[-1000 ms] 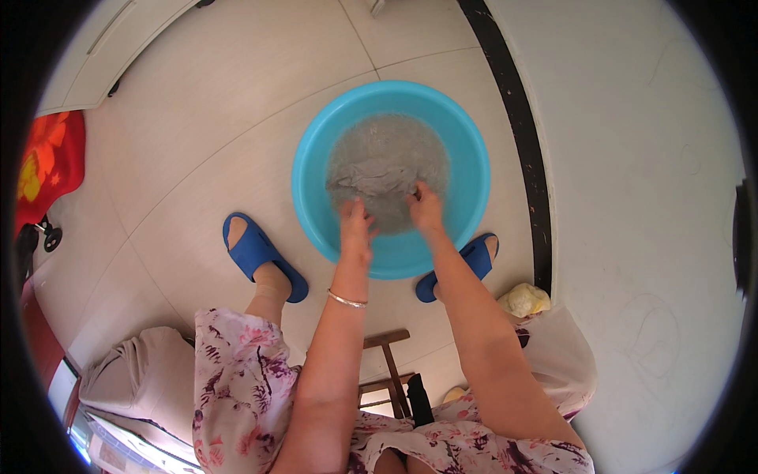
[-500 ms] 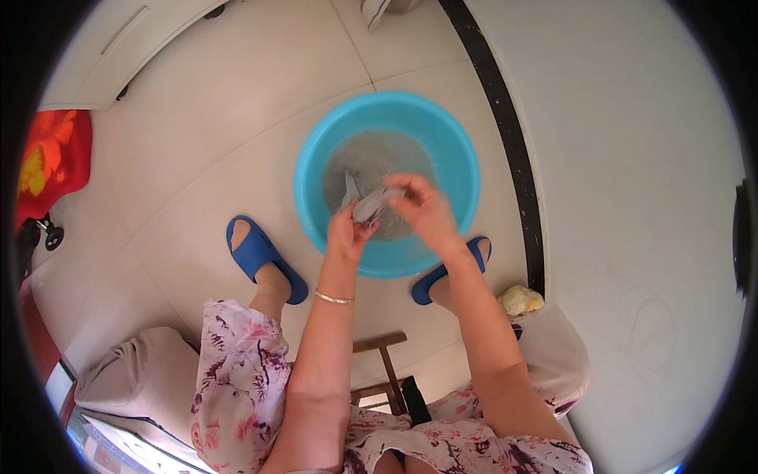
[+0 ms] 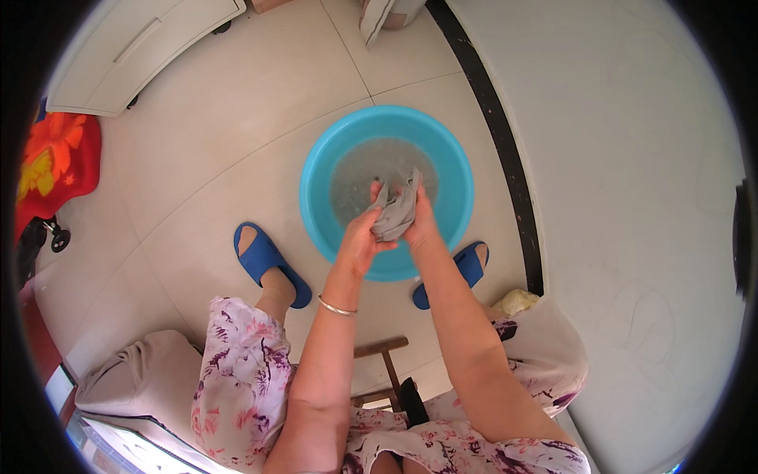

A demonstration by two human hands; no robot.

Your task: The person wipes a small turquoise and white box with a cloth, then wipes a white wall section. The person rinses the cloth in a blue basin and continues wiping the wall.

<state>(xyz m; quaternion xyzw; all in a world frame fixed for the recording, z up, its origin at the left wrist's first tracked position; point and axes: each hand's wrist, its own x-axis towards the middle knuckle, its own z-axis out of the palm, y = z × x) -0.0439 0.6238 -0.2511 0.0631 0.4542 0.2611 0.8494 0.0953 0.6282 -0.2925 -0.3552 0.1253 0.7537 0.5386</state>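
Observation:
A round blue basin (image 3: 316,213) of murky water stands on the tiled floor between my feet. Above its near half, both hands hold a bunched grey wet cloth (image 3: 396,212). My left hand (image 3: 359,237) grips the cloth from the left and below; a thin bangle rings that wrist. My right hand (image 3: 421,220) grips it from the right, fingers wrapped over the fabric. The cloth is lifted clear of the water.
Blue slippers (image 3: 264,261) are on my feet either side of the basin. A dark strip (image 3: 497,150) runs along the floor at right. A white cabinet (image 3: 134,55) stands at upper left, a red-orange cloth (image 3: 55,158) at far left, a wooden stool (image 3: 383,367) beneath me.
A second ago both hands were pressing the cloth down in the water. They have since lifted it out and bunched it together between them, nearer to me.

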